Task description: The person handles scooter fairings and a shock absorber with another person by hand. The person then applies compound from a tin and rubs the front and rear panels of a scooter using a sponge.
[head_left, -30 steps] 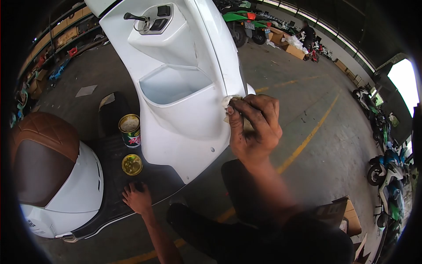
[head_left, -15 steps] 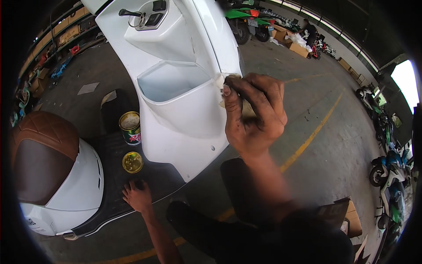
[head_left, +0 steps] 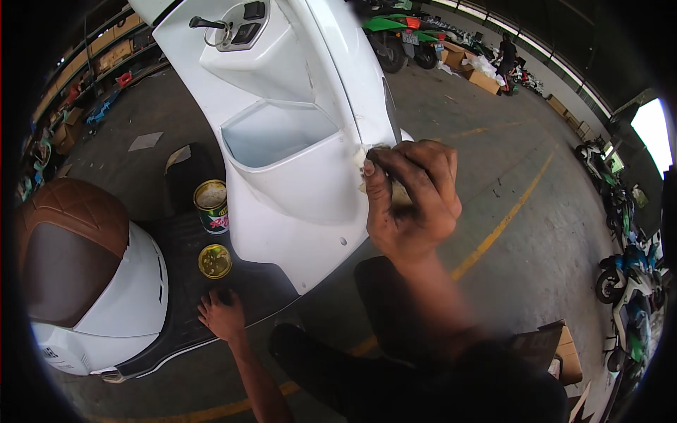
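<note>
The cloth (head_left: 363, 163), a small pale wad, sits just right of the frame's centre, pinched in the right hand (head_left: 412, 204) and pressed against the right edge of the scooter's white front panel (head_left: 296, 204). Only a crumpled corner of it shows above the thumb; the rest is hidden inside the grip, so its full shape cannot be told. It looks off-white and slightly soiled. The fingers (head_left: 423, 166) of that hand are dark with grime and clenched tightly around the wad.

The left hand (head_left: 222, 317), at lower left, lies flat with fingers spread and released on the black footboard (head_left: 247, 282), grasping nothing. Just above it stands an open can (head_left: 211, 206) with its loose lid (head_left: 214, 261) lying beside it, both on the footboard. A brown seat (head_left: 67, 240) fills the far left.

As a judgement: the grimy fingers could smear the white panel if they slide off the cloth onto the paint. The open can stands near the left hand and could be tipped by a careless shift of that arm.
</note>
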